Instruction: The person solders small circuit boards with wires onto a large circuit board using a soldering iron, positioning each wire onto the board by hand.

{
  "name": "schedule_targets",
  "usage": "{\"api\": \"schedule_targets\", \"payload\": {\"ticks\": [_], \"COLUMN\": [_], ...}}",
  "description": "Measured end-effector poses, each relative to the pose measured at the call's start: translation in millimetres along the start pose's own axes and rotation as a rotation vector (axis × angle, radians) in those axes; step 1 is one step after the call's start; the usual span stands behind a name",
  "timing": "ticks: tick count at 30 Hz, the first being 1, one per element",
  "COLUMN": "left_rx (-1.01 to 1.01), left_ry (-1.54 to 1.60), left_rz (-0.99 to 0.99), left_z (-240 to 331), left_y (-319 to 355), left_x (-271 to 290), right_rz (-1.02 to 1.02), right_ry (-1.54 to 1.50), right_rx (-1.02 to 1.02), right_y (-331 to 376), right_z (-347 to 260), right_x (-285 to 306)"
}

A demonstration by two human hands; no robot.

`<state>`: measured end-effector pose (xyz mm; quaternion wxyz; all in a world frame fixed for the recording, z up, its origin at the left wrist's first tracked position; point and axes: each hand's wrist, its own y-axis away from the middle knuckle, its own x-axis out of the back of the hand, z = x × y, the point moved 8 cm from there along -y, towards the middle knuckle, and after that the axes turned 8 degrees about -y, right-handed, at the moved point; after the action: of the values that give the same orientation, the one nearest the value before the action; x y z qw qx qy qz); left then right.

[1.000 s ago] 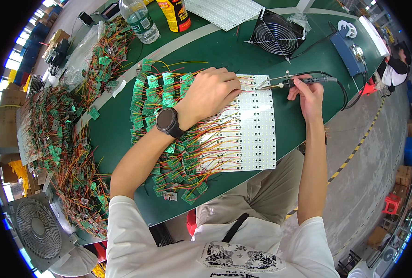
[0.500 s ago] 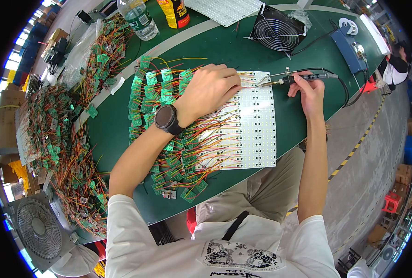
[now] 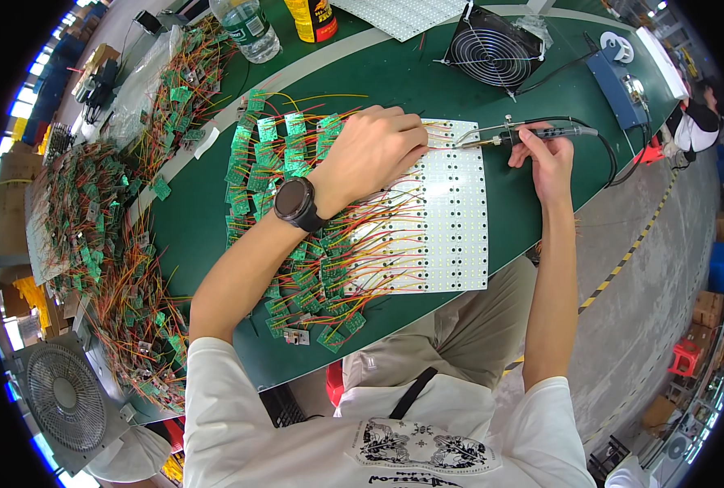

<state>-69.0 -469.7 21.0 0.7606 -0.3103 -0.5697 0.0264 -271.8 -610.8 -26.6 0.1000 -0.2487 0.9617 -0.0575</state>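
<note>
My right hand grips a soldering iron with a thin metal feed tube fixed along it. Its tip meets the upper part of a white LED panel dotted with small chips and black holes. Just left of the tip, my left hand is closed, fingertips pinched on a thin wire over the panel. Many red and yellow wires run from the panel to rows of small green circuit boards, partly hidden beneath my left forearm. A black watch is on that wrist.
Tangled heaps of wired green boards cover the table's left side. A black fan, a blue soldering station, a water bottle, a yellow can and another white panel stand or lie along the far side.
The view has shifted slightly. Both hands stay at almost the same spot on the panel, with the iron tip still at its upper part.
</note>
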Motion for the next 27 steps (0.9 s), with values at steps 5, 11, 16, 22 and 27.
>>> {"api": "schedule_targets", "payload": {"ticks": [5,11,16,22,27], "left_rx": [-0.001,0.006,-0.003,0.013,-0.145], "left_ry": [-0.002,-0.018,-0.025,-0.037,-0.109], "left_rz": [-0.003,-0.009,0.001,-0.038,0.096], "left_z": [-0.1,-0.3,1.3,-0.8,0.4], "left_y": [0.4,0.5,0.1,3.2,-7.1], "left_x": [-1.0,-1.5,-1.9,0.9,59.2], "right_rz": [0.01,0.019,0.046,0.059,0.153], "right_ry": [0.006,-0.04,-0.071,-0.111,-0.148], "right_rx": [-0.002,0.003,0.014,0.017,-0.006], "right_y": [0.6,0.2,0.9,-0.2,-1.2], "right_z": [-0.5,0.1,-0.4,0.9,4.1], "right_x": [-1.0,3.0,5.3,5.1,16.5]}}
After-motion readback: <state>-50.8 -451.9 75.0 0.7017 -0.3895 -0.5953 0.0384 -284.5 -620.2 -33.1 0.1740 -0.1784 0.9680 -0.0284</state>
